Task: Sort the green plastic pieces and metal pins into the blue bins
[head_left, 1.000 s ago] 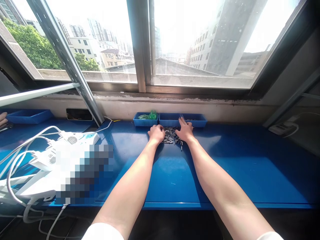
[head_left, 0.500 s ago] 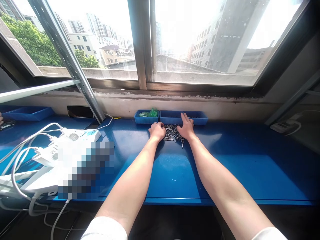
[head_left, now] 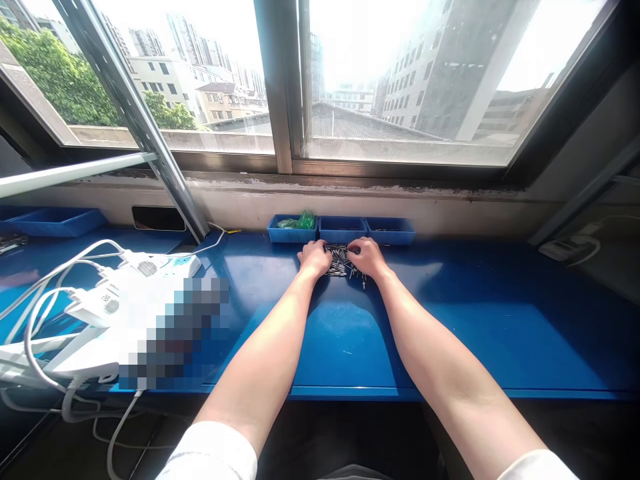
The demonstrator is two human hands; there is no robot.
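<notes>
A loose pile of small metal pins (head_left: 340, 261) lies on the blue workbench (head_left: 345, 340), just in front of a row of blue trays. My left hand (head_left: 315, 257) rests curled against the pile's left side. My right hand (head_left: 364, 257) curves over its right side, and its fingers hide some pins. I cannot tell whether either hand holds any pins. Behind the hands stand a blue tray with green items (head_left: 293, 229), a middle blue tray (head_left: 343, 230) and a right blue tray with a few dark pieces (head_left: 390, 231).
To the left, white power strips (head_left: 165, 267) and white cables (head_left: 50, 347) cover the bench beside a pixelated patch. A shallow blue tray (head_left: 55, 223) sits far left. A metal strut (head_left: 143, 133) slants across the window behind the bench.
My right hand has drawn back from the middle tray and curled down onto the pile. The two hands now sit closer together, and the view has tilted slightly upward.
</notes>
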